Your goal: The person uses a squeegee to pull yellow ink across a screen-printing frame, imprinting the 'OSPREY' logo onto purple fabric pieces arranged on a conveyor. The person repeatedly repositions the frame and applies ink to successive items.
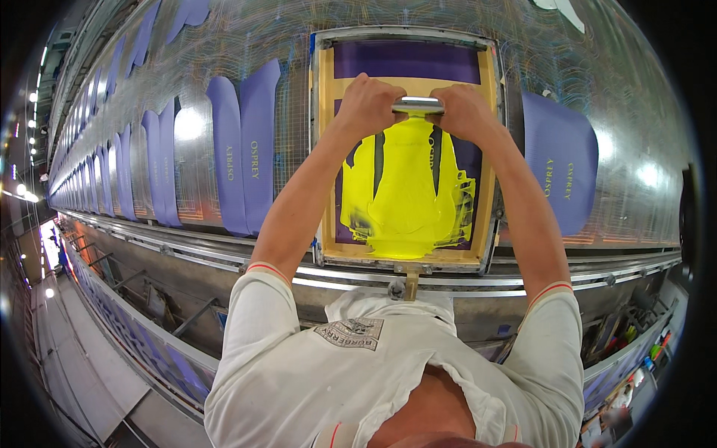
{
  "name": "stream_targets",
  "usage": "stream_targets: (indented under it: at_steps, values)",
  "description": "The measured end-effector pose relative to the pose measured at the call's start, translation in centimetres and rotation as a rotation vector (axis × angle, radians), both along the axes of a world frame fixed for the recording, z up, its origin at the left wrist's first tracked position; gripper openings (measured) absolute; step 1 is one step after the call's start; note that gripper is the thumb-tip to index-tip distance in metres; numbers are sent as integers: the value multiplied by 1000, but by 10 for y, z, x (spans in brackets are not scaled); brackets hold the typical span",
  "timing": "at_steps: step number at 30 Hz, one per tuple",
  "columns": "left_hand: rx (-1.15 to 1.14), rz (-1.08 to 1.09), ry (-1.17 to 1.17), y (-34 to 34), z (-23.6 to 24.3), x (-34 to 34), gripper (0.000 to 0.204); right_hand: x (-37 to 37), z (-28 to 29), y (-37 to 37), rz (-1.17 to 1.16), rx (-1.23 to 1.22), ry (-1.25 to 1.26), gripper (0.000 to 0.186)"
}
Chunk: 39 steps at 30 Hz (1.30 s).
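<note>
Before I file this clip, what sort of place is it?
Probably a screen-printing workshop: a rectangular wood-lined screen frame holds bright yellow ink, and flat purple pieces line a long shiny grey table.

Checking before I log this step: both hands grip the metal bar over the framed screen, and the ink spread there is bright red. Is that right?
Only the colour is wrong: the head view shows bright yellow ink. The left hand and right hand do grip the metal bar over the framed screen.
</note>
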<state>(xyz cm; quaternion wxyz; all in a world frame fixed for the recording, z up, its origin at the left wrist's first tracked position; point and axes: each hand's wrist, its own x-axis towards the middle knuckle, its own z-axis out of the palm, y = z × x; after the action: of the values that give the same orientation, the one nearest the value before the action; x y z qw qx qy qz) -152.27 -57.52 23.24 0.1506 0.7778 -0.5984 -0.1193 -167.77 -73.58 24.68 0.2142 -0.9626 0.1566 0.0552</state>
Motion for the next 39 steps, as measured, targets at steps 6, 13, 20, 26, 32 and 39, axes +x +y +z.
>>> stream_targets:
  at_steps: [6, 13, 20, 26, 32, 39]
  values:
    - [-125, 11, 1, 9, -13, -13, 21, -11, -12, 6, -21, 26, -45, 19]
    - [-90, -10, 26, 108, -16, -110, 17, -108, -19, 99, 95, -34, -133, 18]
    - [-158, -27, 48, 151, -12, -155, 22, -160, -24, 146, 31, 46, -299, 16]
    - [-136, -31, 13, 103, 0, -110, 17, -114, -3, 98, 11, 19, -88, 15]
    - [-112, 8, 13, 32, 3, -38, 17, -39, 1, 28, -20, 47, -23, 20]
    - [1, 18, 46, -11, 1, 1, 23, 2, -5, -11, -86, 127, 86, 23]
